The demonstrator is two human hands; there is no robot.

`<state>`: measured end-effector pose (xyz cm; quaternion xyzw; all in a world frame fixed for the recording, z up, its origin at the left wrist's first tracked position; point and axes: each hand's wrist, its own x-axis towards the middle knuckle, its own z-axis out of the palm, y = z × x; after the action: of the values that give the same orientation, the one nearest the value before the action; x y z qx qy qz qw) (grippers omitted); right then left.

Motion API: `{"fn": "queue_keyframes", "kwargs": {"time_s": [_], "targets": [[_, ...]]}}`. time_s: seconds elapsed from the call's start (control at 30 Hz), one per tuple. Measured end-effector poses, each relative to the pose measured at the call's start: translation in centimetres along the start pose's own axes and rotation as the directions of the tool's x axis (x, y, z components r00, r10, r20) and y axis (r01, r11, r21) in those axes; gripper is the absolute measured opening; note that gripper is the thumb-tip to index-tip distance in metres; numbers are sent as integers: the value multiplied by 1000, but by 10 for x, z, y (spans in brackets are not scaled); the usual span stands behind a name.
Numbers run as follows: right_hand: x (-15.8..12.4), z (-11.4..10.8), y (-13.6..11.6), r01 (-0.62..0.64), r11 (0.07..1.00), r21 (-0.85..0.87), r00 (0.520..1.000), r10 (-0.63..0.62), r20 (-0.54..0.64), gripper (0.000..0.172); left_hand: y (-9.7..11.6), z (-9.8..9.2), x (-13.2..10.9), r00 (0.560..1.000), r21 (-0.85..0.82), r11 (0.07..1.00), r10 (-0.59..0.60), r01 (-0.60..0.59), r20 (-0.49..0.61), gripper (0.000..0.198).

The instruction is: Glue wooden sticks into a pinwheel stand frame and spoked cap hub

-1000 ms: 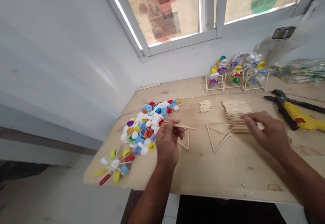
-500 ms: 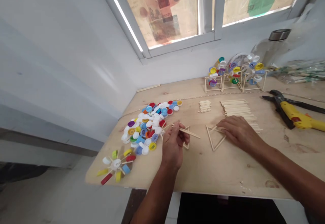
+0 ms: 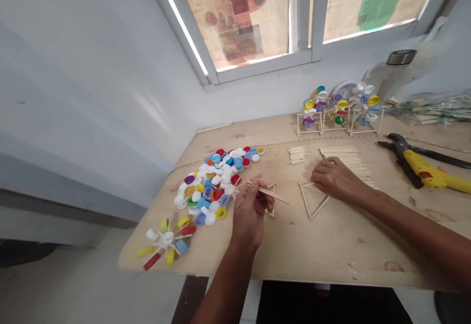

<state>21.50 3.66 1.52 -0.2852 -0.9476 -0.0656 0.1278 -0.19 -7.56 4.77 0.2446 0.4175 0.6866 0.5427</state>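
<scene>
My left hand [image 3: 250,211] is closed on a couple of thin wooden sticks [image 3: 274,196], which point to the right. Behind it, partly hidden, lies a small stick triangle [image 3: 271,211] on the table. My right hand [image 3: 334,178] rests at the left edge of a row of wooden sticks [image 3: 346,157], its fingers bent and pressed together; what is under the fingertips is hidden. Just below those fingers lies another stick triangle [image 3: 305,204], its upper right corner partly covered by them.
Colourful bottle caps [image 3: 211,186] are heaped left of my hands. A cap wheel [image 3: 166,239] lies near the front left edge. Short sticks [image 3: 296,155] lie behind. Finished cap-wheel stands [image 3: 340,113] line the back. A yellow glue gun [image 3: 427,167] and black pliers [image 3: 401,155] lie right.
My right hand has shifted slightly up and left, from the triangle's corner toward the row of sticks. My left hand keeps its hold on the sticks, nearly still.
</scene>
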Motion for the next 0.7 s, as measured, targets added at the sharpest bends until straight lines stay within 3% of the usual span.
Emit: {"fn": "queue_keyframes", "kwargs": {"time_s": [0.1, 0.23, 0.37, 0.43, 0.6, 0.7], "targets": [[-2, -13, 11, -32, 998, 61, 988, 40, -148, 21, 8, -5, -4, 999, -21, 999, 25, -26, -42, 21], [-17, -30, 38, -184, 978, 100, 919, 207, -335, 18, 20, -16, -10, 994, -57, 997, 36, -42, -106, 19], [-47, -34, 61, -270, 958, 98, 909, 287, -302, 22, 38, -36, -19, 983, -109, 994, -14, -6, -184, 18], [-64, -31, 67, -293, 950, 111, 909, 312, -274, 24, 54, -51, -25, 964, -121, 991, 18, -52, -265, 19], [-83, -21, 63, -268, 957, 110, 937, 286, -200, 24, 92, -81, -39, 851, -74, 974, 148, -213, -504, 21], [-77, -19, 53, -225, 973, 56, 970, 229, -86, 26, 90, -80, -44, 873, -86, 983, 104, -164, -476, 18]]}}
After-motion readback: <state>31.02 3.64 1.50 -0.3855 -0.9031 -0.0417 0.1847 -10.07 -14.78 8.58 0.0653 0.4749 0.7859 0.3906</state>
